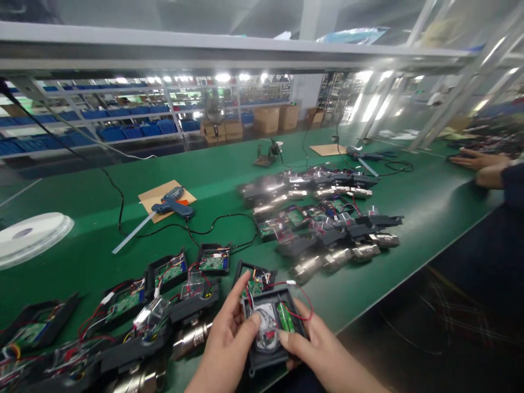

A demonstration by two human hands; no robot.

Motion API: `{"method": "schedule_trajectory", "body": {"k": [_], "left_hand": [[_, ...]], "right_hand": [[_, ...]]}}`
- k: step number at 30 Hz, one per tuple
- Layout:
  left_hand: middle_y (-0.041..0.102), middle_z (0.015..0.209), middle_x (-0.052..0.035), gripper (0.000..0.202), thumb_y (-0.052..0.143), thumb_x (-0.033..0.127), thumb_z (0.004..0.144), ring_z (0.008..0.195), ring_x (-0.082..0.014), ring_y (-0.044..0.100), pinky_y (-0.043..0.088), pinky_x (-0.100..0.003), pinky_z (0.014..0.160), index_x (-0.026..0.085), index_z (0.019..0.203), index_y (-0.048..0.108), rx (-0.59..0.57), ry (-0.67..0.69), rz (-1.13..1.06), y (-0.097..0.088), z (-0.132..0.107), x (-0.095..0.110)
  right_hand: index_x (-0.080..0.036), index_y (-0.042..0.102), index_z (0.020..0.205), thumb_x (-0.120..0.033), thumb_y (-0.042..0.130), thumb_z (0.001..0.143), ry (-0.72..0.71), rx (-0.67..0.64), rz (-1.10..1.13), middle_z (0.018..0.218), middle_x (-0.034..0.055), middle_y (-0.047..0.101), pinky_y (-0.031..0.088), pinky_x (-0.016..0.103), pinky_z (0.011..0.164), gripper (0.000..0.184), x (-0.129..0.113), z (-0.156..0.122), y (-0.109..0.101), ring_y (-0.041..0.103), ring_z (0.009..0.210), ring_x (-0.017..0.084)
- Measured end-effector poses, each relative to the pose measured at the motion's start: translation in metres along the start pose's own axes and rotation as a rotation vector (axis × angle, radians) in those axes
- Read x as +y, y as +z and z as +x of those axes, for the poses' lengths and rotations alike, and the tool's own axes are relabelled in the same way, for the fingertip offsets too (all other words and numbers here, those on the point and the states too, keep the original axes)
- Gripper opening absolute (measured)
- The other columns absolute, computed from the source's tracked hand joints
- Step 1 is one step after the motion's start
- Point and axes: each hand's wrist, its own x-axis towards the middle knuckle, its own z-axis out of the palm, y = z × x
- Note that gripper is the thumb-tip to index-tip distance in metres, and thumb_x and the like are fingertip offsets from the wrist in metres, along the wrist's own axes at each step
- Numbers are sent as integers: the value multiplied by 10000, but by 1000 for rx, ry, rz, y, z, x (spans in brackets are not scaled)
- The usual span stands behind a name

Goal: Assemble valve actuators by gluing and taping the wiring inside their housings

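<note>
Both my hands hold a black plastic housing [268,357] near the bench's front edge, its open side facing me. My left hand [229,333] grips the left wall, with the thumb pressing on a coil of pale wires [267,330] inside. From the right, my right hand [313,344] closes round the housing, its thumb at the lower right of the coil. A green battery-like part [285,317] sits in the right of the housing. A red wire with a white connector [291,283] loops out past the right wall. Just behind lies another open housing with a green circuit board [254,286].
Rows of similar units with metal fittings [338,259] lie right of centre; more [135,349] lie at left. A glue gun [172,204] rests on cardboard, its cable crossing the green bench [221,180]. White reel [35,237] at left. Another person's hands [483,164] are at far right.
</note>
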Motion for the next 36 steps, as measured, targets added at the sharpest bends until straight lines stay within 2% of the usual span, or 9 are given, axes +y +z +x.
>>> {"method": "schedule_trajectory", "body": {"k": [3,7,11,17,25,27,30,32,36], "left_hand": [[643,1397,-77,740,725,432,837,1271,-255,602,490,-347,1053,268,1504,450,12,7,-20,1,1,-2],[704,1278,-95,837,743,418,831,1084,-240,686,527,-332,937,240,1552,357,-21,4,-64,-1,6,-7],[730,1199,-88,852,741,421,837,993,-236,707,540,-331,860,248,1562,327,-33,6,-78,-2,6,-9],[658,1362,-101,719,690,346,866,1167,-246,655,495,-352,1021,227,1518,411,-22,79,-42,-1,-1,-6],[676,1326,-88,732,666,339,855,1087,-228,684,526,-322,947,225,1524,393,-24,93,28,-5,2,-11],[693,1273,-96,769,661,368,876,1043,-223,691,534,-320,912,228,1552,323,-42,79,67,-10,5,-14],[722,1154,-106,830,647,478,905,965,-235,701,554,-346,854,213,1579,242,-106,49,103,-17,11,-17],[702,1225,-126,818,646,519,903,1042,-259,690,552,-362,887,211,1567,280,-127,60,105,-18,14,-17],[575,1463,-104,710,669,503,887,1266,-273,590,478,-359,1049,240,1502,431,-50,120,135,-13,14,-17]], "right_hand": [[-223,574,1318,-478,722,809,-5,49,-22,1092,55,707,521,264,662,588,-1,-1,1,660,840,199],[-229,573,1337,-461,736,793,17,61,-1,1056,42,715,517,254,679,613,-2,-3,0,653,837,188],[-214,537,1370,-628,681,838,7,100,-94,951,39,713,510,277,660,689,-3,0,4,634,749,183],[-197,522,1351,-692,701,810,-75,62,-236,957,47,693,411,212,529,756,-6,6,8,572,683,144],[-210,510,1368,-697,714,791,-76,53,-245,1016,62,713,412,215,530,782,-4,8,3,621,754,178],[-205,519,1361,-682,714,801,-105,25,-231,1076,76,710,470,246,592,761,-3,9,2,651,838,211],[-204,535,1352,-638,732,807,-167,-8,-178,1172,87,693,538,326,809,724,-3,10,2,661,1006,258],[-208,536,1355,-632,739,800,-168,-13,-159,1181,84,691,536,348,863,727,-4,10,2,664,996,254],[-213,530,1350,-662,743,772,-110,26,-156,1105,73,708,505,271,657,763,-4,8,3,660,886,227]]}}
